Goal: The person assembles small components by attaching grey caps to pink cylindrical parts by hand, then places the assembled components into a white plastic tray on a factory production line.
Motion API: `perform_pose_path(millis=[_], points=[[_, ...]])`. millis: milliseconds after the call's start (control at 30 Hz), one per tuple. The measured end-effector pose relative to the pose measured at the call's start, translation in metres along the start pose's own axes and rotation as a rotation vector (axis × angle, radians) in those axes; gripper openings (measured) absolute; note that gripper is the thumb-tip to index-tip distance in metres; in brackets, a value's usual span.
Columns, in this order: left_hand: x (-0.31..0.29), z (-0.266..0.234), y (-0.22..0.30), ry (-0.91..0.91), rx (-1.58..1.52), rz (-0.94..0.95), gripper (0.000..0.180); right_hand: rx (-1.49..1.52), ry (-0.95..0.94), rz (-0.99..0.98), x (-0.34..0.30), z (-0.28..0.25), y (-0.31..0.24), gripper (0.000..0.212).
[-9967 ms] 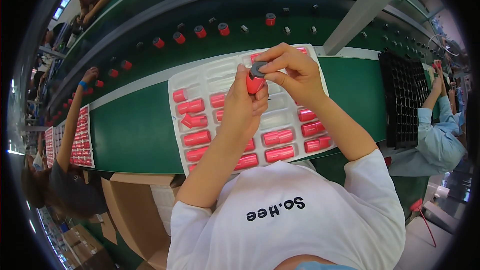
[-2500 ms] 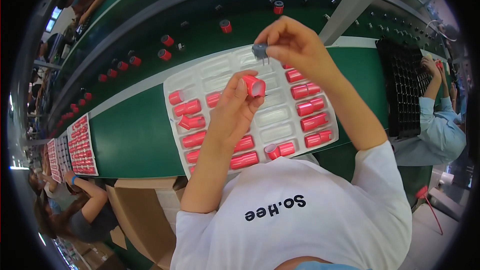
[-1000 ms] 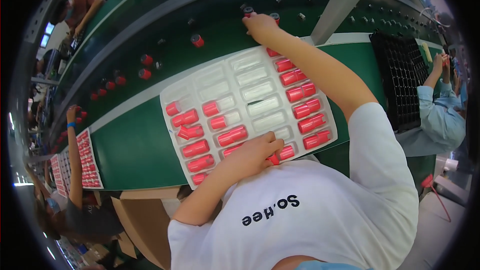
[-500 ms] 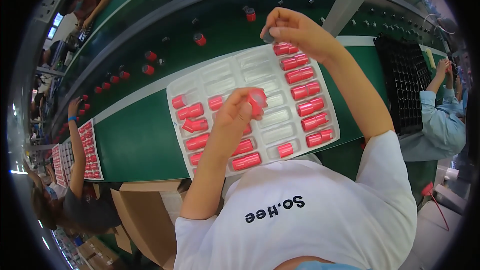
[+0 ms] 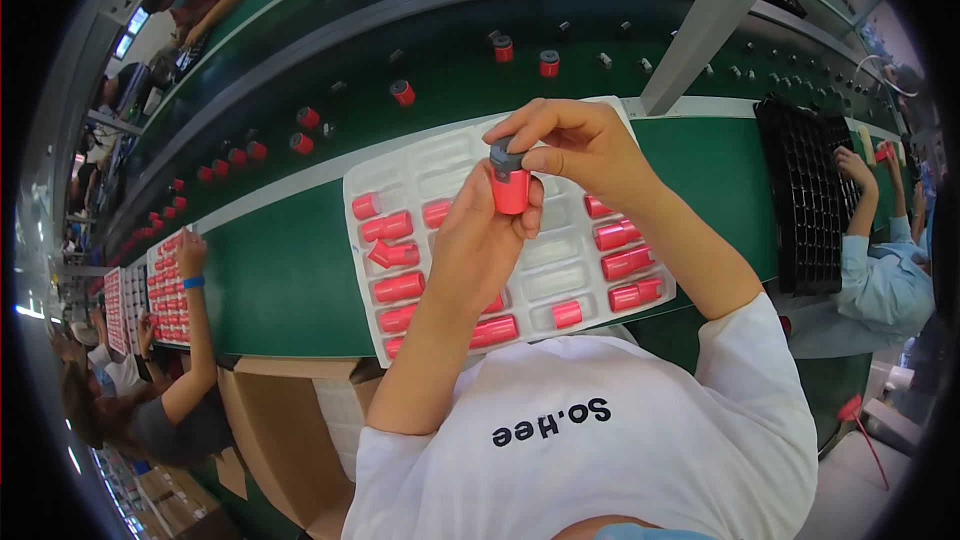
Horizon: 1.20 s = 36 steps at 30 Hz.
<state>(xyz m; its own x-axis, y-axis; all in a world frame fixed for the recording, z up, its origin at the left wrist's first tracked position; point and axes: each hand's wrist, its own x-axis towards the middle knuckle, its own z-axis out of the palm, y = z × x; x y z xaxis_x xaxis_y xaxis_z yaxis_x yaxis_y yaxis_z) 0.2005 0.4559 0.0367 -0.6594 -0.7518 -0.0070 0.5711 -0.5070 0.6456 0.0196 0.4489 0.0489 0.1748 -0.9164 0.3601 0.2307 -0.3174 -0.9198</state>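
Observation:
Above the white moulded tray (image 5: 553, 282), my left hand (image 5: 465, 250) is closed around a red plastic cylinder (image 5: 511, 196), held upright. My right hand (image 5: 590, 150) pinches a dark grey cap-like part (image 5: 504, 152) at the cylinder's top. The two pieces touch; whether the grey part is fully seated I cannot tell. Several red plastic pieces fill tray compartments on the left, and more red pieces (image 5: 627, 262) lie in the right column. A short red piece (image 5: 566, 314) sits alone in a near compartment. My hands and forearms hide part of the tray.
Beyond the tray, a green belt (image 5: 450, 65) carries red cylinders with grey tops (image 5: 549, 64) and small loose parts. A metal post (image 5: 715, 20) rises at the far right. Black trays (image 5: 795, 200) stand right. An open cardboard box (image 5: 270, 430) is near left. Co-workers sit on both sides.
My right hand has come down and left from the belt's edge, bringing the grey part onto the red cylinder. A co-worker's hand at left has moved from the belt to a tray.

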Motion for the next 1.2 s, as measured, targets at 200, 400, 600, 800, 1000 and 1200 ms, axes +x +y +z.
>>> perform_pose_path(millis=[200,400,600,800,1000,1200], points=[[-0.004,0.001,-0.005,0.072,0.059,0.098,0.029,-0.064,-0.091,0.011,-0.003,-0.003,0.003,0.011],[0.001,-0.004,-0.018,0.268,0.504,0.197,0.023,-0.539,-0.059,-0.117,-0.017,0.008,-0.004,0.025],[0.03,-0.03,-0.028,0.346,0.745,0.135,0.029,-0.777,0.028,-0.235,0.003,-0.028,0.02,0.027],[-0.019,0.002,-0.04,-0.508,1.56,-0.143,0.028,-1.3,0.198,-0.109,0.054,-0.151,0.084,0.026],[-0.038,-0.021,-0.051,-0.624,1.636,-0.276,0.022,-1.504,0.068,0.008,0.068,-0.151,0.101,0.039],[-0.022,-0.028,-0.038,-0.552,1.281,-0.266,0.021,-1.521,0.046,0.504,0.081,-0.181,0.105,0.03]])
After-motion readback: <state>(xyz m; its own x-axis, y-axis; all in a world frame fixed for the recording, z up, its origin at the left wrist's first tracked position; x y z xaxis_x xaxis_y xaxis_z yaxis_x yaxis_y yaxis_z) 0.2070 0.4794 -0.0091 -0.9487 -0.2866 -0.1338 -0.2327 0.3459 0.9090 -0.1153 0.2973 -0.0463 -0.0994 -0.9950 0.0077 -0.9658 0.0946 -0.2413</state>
